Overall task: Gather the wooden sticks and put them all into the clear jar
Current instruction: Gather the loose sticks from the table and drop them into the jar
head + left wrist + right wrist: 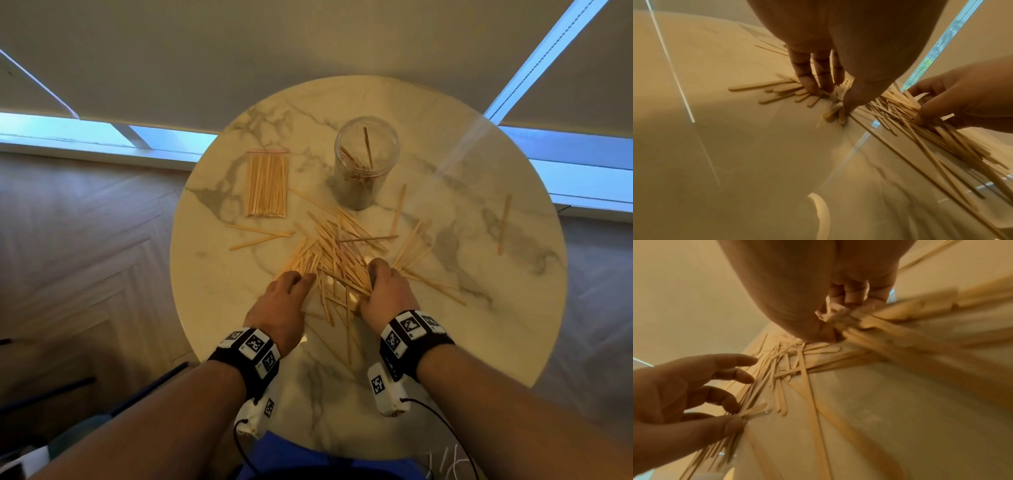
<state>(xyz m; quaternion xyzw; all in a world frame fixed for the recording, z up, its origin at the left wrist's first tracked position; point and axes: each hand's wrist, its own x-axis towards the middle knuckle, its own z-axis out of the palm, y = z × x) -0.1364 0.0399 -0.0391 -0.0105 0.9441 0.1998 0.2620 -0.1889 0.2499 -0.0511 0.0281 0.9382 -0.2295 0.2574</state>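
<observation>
At six o'clock on the round table (513,308), both hands work the main pile of sticks (335,253). The left hand (281,305) lies at the pile's seven o'clock edge, its fingers (807,81) nearly straight and pressing stick ends flat against the marble; it holds nothing. The right hand (387,294), at the pile's five o'clock edge, has its fingers curled round a bunch of sticks, though the right wrist view is too blurred to tell how many. The jar (366,161) stands upright at twelve o'clock, well apart from the hands, with a few sticks already inside. A bagged bundle (267,185) lies at ten o'clock, and strays sit at nine, one and three o'clock.

Most of the job looks undone. The sticks cross at many angles, so a lifted bunch would likely drag neighbours and shed some. Splayed ends could catch the jar's rim and tip it. The stray at three o'clock (503,224) lies near the edge and could be swept off.
</observation>
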